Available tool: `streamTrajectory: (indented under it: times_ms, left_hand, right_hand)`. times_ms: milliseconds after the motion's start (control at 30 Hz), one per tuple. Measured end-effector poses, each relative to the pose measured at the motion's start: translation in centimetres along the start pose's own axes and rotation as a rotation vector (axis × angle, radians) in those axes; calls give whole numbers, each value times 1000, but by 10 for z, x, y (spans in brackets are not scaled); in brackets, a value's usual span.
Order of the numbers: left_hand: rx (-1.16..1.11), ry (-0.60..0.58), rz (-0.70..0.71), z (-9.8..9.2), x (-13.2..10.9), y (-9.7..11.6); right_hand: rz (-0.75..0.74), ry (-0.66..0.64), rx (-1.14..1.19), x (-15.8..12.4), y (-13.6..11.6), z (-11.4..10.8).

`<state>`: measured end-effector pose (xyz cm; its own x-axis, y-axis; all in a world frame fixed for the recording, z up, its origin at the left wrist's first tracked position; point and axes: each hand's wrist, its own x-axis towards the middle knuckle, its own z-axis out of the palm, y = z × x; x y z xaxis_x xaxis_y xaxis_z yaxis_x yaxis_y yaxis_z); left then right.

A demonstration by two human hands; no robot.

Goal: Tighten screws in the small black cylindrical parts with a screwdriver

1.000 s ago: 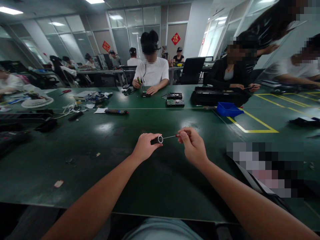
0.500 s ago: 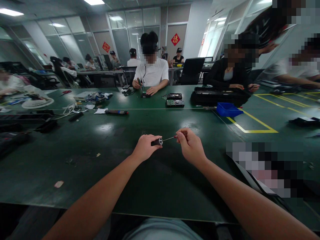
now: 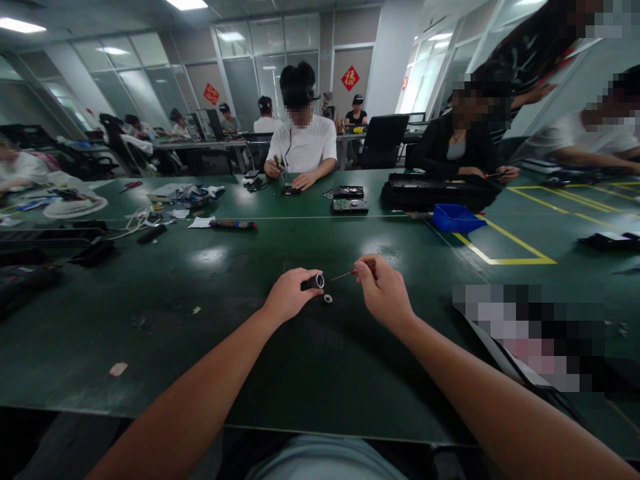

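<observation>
Green table point(image 3: 280, 393): left fingers point(image 3: 305, 273) hold a dark tube point(image 3: 309, 283) between them, right fingers point(image 3: 364, 269) a screwdriver point(image 3: 353, 271).

Glazed partition point(image 3: 245, 79), white pillar point(image 3: 395, 60), bright ceiling lights point(image 3: 23, 25)

Legible: one character, 福, in gold on a red diamond sign point(image 3: 351, 78) mounted on a grey panel point(image 3: 364, 59) at the back. Second red sign point(image 3: 211, 93), farther left: gold marking (too blurred to read).
</observation>
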<state>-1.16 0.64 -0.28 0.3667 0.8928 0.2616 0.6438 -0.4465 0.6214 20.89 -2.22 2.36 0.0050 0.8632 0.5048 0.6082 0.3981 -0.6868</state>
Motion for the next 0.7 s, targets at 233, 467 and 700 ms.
streamTrajectory:
  times_ms: [233,467,700]
  left_hand:
    - [-375,103,-85,2,3,-1]
    - [-396,-57,-93,-6,0,4]
    - [108,-208,83,-5,-5,16]
  right_hand:
    - [5,13,18,0,0,-1]
    - [5,2,26,0,1,0]
    - [-2,-8,14,0,1,0]
